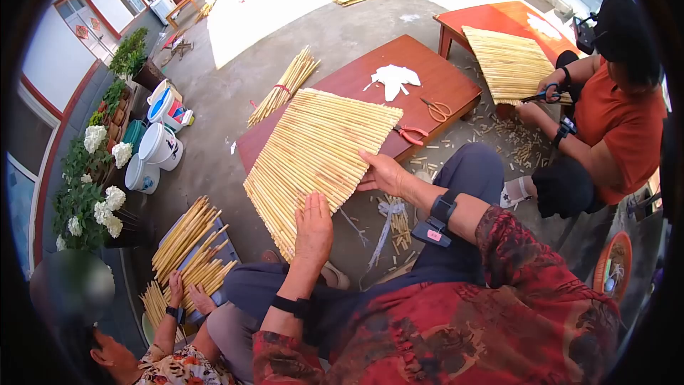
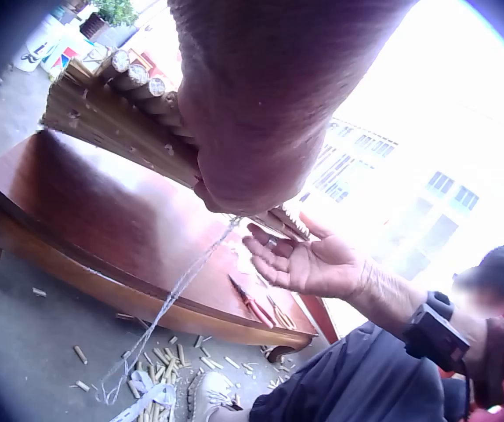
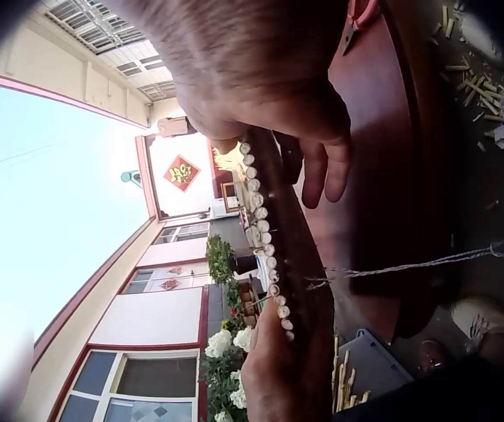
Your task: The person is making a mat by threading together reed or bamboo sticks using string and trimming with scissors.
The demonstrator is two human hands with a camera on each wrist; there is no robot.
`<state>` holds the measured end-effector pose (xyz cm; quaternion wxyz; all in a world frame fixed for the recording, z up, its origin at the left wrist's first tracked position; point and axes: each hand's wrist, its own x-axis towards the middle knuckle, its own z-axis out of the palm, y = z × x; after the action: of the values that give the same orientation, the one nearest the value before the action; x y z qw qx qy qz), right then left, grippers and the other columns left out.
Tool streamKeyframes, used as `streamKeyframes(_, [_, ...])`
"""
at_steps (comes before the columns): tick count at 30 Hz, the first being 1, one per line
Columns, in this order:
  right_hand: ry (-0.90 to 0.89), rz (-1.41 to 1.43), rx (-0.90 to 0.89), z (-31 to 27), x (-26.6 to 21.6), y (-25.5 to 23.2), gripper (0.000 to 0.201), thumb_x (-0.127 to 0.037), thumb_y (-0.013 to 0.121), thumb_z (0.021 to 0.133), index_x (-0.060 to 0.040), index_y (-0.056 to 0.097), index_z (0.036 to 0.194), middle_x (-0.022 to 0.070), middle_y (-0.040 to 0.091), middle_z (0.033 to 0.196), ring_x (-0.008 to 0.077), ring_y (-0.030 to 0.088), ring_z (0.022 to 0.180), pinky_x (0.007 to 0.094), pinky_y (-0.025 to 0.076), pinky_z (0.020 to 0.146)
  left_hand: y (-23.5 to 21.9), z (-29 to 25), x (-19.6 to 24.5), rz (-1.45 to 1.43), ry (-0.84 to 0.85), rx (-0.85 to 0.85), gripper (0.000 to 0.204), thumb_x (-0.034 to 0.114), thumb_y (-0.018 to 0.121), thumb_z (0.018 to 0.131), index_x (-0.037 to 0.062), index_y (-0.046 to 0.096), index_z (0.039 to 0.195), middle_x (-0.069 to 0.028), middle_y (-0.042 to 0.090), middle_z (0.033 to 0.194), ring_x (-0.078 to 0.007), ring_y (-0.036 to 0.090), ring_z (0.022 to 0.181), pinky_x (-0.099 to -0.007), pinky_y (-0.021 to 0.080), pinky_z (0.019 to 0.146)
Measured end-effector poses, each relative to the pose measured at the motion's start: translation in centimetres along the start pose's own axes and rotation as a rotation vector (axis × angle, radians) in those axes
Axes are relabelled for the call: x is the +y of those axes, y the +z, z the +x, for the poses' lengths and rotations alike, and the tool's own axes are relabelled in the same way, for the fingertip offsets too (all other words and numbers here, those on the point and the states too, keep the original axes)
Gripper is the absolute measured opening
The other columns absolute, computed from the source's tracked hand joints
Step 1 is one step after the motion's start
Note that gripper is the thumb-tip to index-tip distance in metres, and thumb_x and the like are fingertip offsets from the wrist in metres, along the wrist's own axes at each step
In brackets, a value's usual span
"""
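A fan-shaped mat of joined reed sticks (image 1: 320,146) is tilted over the low red-brown table (image 1: 420,64). My left hand (image 1: 313,232) grips its near edge, fingers laid straight on top; the thumb is hidden in the head view. At the right edge, my right hand (image 1: 385,173) holds the mat, thumb above and fingers beneath. In the left wrist view, the right hand (image 2: 318,264) is palm up with fingers loosely bent. Cut stick ends (image 3: 265,237) line up between the hands in the right wrist view, where a twisted string (image 3: 410,264) hangs from the mat.
Red-handled pliers (image 1: 411,135), scissors (image 1: 436,110) and white scraps (image 1: 393,82) lie on the table. A stick bundle (image 1: 285,85) stands beyond its left side. One person (image 1: 620,114) cuts another mat at the right; another (image 1: 178,356) handles loose sticks at lower left.
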<state>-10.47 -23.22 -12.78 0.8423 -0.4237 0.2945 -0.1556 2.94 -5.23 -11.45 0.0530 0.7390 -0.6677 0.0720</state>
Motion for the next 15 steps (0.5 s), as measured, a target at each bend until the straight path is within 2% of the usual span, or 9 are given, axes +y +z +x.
streamKeyframes(2, [0.253, -0.002, 0.119, 1.1, 2.6, -1.4, 0.064, -0.053, 0.043, 0.085, -0.0065, 0.036, 0.128, 0.0170, 0.048, 0.119, 0.0355, 0.056, 0.098, 0.0456, 0.047, 0.079, 2.0, -0.6, -1.1, 0.056, 0.040, -0.045, 0.046, 0.008, 0.045, 0.080, -0.0058, 0.038, 0.124, -0.0200, 0.040, 0.128, -0.0307, 0.036, 0.122, -0.0516, 0.032, 0.095])
streamKeyframes(6, [0.317, -0.188, 0.123, 1.7, 4.7, -3.7, 0.061, -0.049, 0.044, 0.085, -0.0021, 0.040, 0.124, 0.0194, 0.054, 0.105, 0.0324, 0.063, 0.075, 0.0392, 0.052, 0.059, 5.3, -1.5, -3.0, 0.181, 0.094, -0.059, 0.045, 0.012, 0.045, 0.081, -0.0019, 0.040, 0.124, -0.0152, 0.040, 0.130, -0.0275, 0.035, 0.124, -0.0513, 0.030, 0.097])
streamKeyframes(7, [0.325, -0.182, 0.133, 1.9, 5.0, -4.1, 0.061, -0.049, 0.044, 0.085, -0.0021, 0.040, 0.124, 0.0194, 0.054, 0.105, 0.0324, 0.063, 0.075, 0.0392, 0.052, 0.059, 6.0, -1.7, -3.2, 0.172, 0.101, -0.067, 0.045, 0.012, 0.045, 0.081, -0.0019, 0.040, 0.124, -0.0152, 0.040, 0.130, -0.0275, 0.035, 0.124, -0.0513, 0.030, 0.097])
streamKeyframes(9, [0.444, -0.546, 0.072, 2.3, 5.0, -4.9, 0.061, -0.048, 0.044, 0.085, -0.0004, 0.040, 0.124, 0.0194, 0.054, 0.104, 0.0317, 0.063, 0.069, 0.0370, 0.052, 0.055, 7.6, -2.0, -3.3, 0.180, 0.070, -0.056, 0.046, 0.015, 0.046, 0.081, 0.0003, 0.041, 0.124, -0.0131, 0.040, 0.131, -0.0260, 0.035, 0.125, -0.0508, 0.028, 0.099])
streamKeyframes(10, [0.460, -0.651, 0.125, 2.2, 4.7, -4.9, 0.052, -0.042, 0.048, 0.084, 0.0030, 0.054, 0.108, 0.0173, 0.062, 0.087, 0.0260, 0.063, 0.061, 0.0353, 0.051, 0.053, 8.3, -2.2, -3.5, 0.135, 0.057, -0.056, 0.046, 0.014, 0.046, 0.081, 0.0003, 0.040, 0.125, -0.0130, 0.040, 0.131, -0.0258, 0.034, 0.125, -0.0510, 0.026, 0.100])
streamKeyframes(11, [0.459, -0.651, 0.138, 2.4, 3.9, -5.2, 0.052, -0.042, 0.048, 0.084, 0.0030, 0.054, 0.108, 0.0173, 0.062, 0.087, 0.0260, 0.063, 0.061, 0.0353, 0.051, 0.053, 8.9, -2.5, -3.8, 0.128, 0.066, -0.050, 0.046, 0.014, 0.046, 0.081, 0.0003, 0.040, 0.125, -0.0130, 0.040, 0.131, -0.0258, 0.034, 0.125, -0.0510, 0.026, 0.100])
streamKeyframes(13, [0.372, -1.278, 0.024, 2.6, 2.3, -6.4, 0.039, -0.033, 0.050, 0.081, 0.0024, 0.064, 0.079, 0.0127, 0.063, 0.063, 0.0215, 0.062, 0.055, 0.0340, 0.051, 0.053, 9.4, -2.9, -3.7, 0.011, 0.027, -0.040, 0.047, 0.005, 0.047, 0.077, -0.0014, 0.040, 0.123, -0.0165, 0.040, 0.130, -0.0280, 0.035, 0.124, -0.0513, 0.024, 0.100])
streamKeyframes(14, [0.314, -1.301, 0.167, 3.0, 1.2, -7.0, 0.032, -0.024, 0.051, 0.077, -0.0025, 0.063, 0.057, 0.0075, 0.058, 0.046, 0.0201, 0.061, 0.050, 0.0346, 0.050, 0.054, 9.5, -3.0, -3.6, -0.043, 0.021, -0.025, 0.047, 0.003, 0.048, 0.076, -0.0021, 0.041, 0.122, -0.0172, 0.040, 0.130, -0.0290, 0.034, 0.125, -0.0527, 0.024, 0.100])
streamKeyframes(15, [0.265, -1.210, 0.281, 3.0, -0.2, -7.8, 0.028, -0.024, 0.051, 0.077, -0.0018, 0.065, 0.067, 0.0108, 0.063, 0.060, 0.0233, 0.063, 0.060, 0.0361, 0.050, 0.061, 9.4, -3.2, -3.7, -0.055, 0.026, -0.020, 0.047, 0.003, 0.048, 0.076, -0.0021, 0.041, 0.122, -0.0172, 0.040, 0.130, -0.0290, 0.034, 0.125, -0.0527, 0.024, 0.100])
